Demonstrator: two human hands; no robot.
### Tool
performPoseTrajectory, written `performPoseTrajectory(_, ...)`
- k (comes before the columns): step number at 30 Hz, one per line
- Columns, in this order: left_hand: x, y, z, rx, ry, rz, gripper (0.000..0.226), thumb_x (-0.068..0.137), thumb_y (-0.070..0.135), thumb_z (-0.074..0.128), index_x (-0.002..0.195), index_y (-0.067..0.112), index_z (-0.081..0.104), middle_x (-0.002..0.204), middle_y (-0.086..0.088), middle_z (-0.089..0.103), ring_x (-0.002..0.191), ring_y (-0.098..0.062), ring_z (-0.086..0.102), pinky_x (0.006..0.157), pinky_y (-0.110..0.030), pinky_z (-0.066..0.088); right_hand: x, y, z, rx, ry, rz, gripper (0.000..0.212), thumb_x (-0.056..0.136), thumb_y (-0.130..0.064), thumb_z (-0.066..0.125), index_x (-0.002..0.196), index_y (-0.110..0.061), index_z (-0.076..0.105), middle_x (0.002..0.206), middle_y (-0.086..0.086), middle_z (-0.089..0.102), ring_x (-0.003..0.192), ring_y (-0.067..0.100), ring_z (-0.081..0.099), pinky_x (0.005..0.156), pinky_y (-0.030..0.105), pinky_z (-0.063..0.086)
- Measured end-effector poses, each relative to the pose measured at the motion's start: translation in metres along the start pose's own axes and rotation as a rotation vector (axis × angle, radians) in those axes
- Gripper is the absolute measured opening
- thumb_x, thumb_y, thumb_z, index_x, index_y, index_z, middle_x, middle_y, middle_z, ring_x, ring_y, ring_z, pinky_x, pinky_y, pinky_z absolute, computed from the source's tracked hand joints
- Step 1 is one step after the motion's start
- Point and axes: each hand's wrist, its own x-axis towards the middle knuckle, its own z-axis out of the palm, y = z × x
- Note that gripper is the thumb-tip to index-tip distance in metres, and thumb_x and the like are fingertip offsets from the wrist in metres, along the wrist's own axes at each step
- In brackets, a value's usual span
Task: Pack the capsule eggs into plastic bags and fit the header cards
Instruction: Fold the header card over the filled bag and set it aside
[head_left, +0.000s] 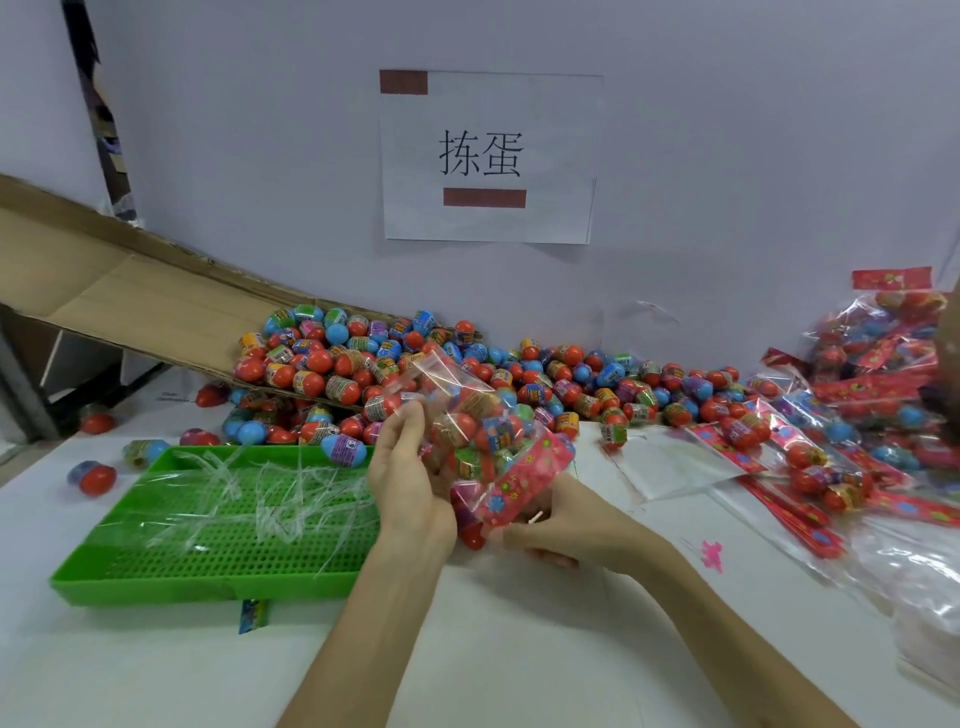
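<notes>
A clear plastic bag (470, 415) filled with several red, blue and labelled capsule eggs hangs above the white table. My left hand (410, 478) grips the bag from its left side. A pink flowered header card (524, 478) lies across the bag's lower end. My right hand (556, 525) pinches that end of the bag by the card. A large heap of loose capsule eggs (467, 374) lies behind the bag against the wall.
A green perforated tray (208, 545) with clear plastic strips sits at the left. A tilted cardboard box (130, 291) spills eggs at back left. Finished bags with red header cards (857, 405) pile at the right, beside empty bags (675, 462). A paper sign (488, 156) hangs on the wall.
</notes>
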Motion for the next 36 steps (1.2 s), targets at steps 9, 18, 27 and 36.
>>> performPoseTrajectory(9, -0.006, -0.008, 0.006, 0.19, -0.06, 0.11, 0.018, 0.097, 0.022, 0.071, 0.081, 0.027, 0.078, 0.093, -0.004, 0.08, 0.085, -0.02, 0.077, 0.069, -0.035, 0.064, -0.006, 0.004, -0.048, 0.435, 0.307, -0.162, 0.025, 0.099, -0.001, 0.056, 0.087, -0.012, 0.074, 0.076, 0.008, 0.063, 0.06, 0.015, 0.055, 0.048, 0.023, 0.046)
performPoseTrajectory(18, -0.017, -0.01, 0.009, 0.484, -0.219, 0.294, 0.015, 0.101, 0.015, 0.066, 0.093, 0.022, 0.076, 0.092, -0.002, 0.081, 0.09, -0.018, 0.078, 0.089, -0.046, 0.061, 0.002, -0.007, -0.025, 0.393, 0.469, -0.281, 0.019, 0.089, -0.025, 0.075, 0.09, -0.007, 0.07, 0.075, 0.006, 0.066, 0.067, 0.019, 0.061, 0.059, 0.028, 0.053)
performPoseTrajectory(27, -0.016, -0.009, 0.009, 0.399, -0.144, 0.234, 0.015, 0.103, 0.02, 0.063, 0.103, 0.01, 0.074, 0.096, -0.005, 0.081, 0.095, -0.021, 0.077, 0.096, -0.053, 0.059, 0.0, -0.008, -0.03, 0.402, 0.421, -0.21, 0.012, 0.099, -0.013, 0.063, 0.091, -0.004, 0.064, 0.077, 0.009, 0.063, 0.069, 0.017, 0.061, 0.06, 0.024, 0.053)
performPoseTrajectory(36, -0.016, -0.014, 0.007, 0.383, -0.114, 0.223, 0.011, 0.1, 0.021, 0.067, 0.102, 0.016, 0.076, 0.094, -0.003, 0.081, 0.096, -0.02, 0.077, 0.098, -0.054, 0.057, 0.004, -0.008, -0.022, 0.231, 0.711, -0.299, 0.013, 0.094, -0.005, 0.069, 0.087, -0.012, 0.059, 0.075, -0.002, 0.062, 0.066, 0.021, 0.059, 0.058, 0.025, 0.054)
